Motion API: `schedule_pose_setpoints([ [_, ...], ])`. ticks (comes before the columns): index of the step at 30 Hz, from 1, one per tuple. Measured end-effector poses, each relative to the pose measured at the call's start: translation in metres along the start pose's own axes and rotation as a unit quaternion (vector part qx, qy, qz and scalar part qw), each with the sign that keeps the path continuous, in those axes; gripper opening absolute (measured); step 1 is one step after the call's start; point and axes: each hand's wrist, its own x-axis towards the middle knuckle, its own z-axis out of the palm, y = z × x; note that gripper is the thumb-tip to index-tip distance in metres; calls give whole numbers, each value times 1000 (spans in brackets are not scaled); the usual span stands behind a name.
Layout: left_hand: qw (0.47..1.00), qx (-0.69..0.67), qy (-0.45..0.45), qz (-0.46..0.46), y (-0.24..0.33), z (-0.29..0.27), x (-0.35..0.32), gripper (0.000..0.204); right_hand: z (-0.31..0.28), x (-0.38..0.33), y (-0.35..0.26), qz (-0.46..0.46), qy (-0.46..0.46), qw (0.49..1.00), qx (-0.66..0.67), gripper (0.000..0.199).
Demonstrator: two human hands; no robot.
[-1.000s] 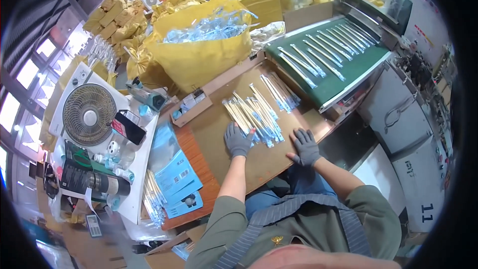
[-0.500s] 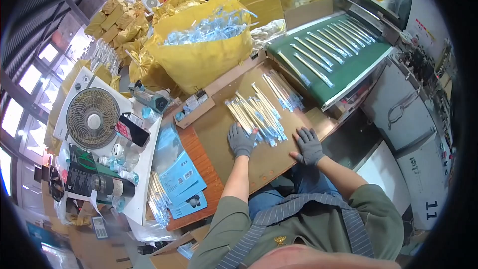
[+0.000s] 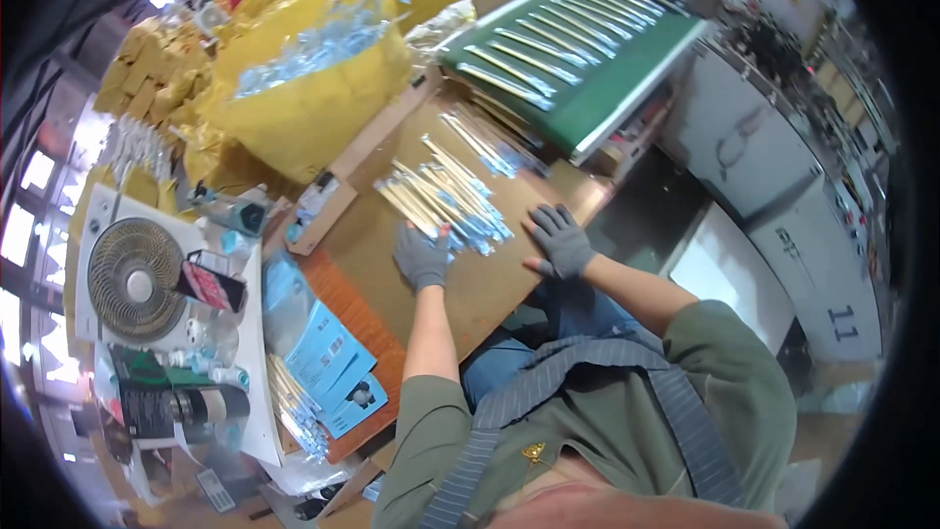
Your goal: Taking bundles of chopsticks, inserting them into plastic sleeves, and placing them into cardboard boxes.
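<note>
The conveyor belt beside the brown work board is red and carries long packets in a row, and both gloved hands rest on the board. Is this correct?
Not quite: the head view shows the conveyor belt is green, not red. It does carry long packets in a row, and the left hand and right hand, both gloved, rest on the brown work board.

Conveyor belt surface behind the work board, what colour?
Green, on the conveyor belt, carrying rows of long clear-wrapped packets. Head view shows it best.

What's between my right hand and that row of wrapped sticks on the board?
Nothing visible. The right hand lies flat on bare brown board just beside the row of wrapped sticks, with only open board between. The left hand already touches the row's near end.
</note>
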Motion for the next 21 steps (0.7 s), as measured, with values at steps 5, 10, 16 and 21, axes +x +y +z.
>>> schedule_pose_setpoints([
  [5, 999, 18, 27, 23, -1, 2, 1, 82, -1, 3, -2, -2, 11, 1000, 0, 73],
  [10, 1000, -2, 6, 19, 9, -1, 4, 80, -10, 2, -7, 18, 33, 990, 138, 62],
  [16, 1000, -15, 20, 10, -2, -1, -7, 79, 5, 0, -17, -4, 11, 996, 84, 60],
  [21, 999, -24, 23, 24, 6, -4, -4, 78, 6, -4, -15, -1, 35, 997, 70, 60],
])
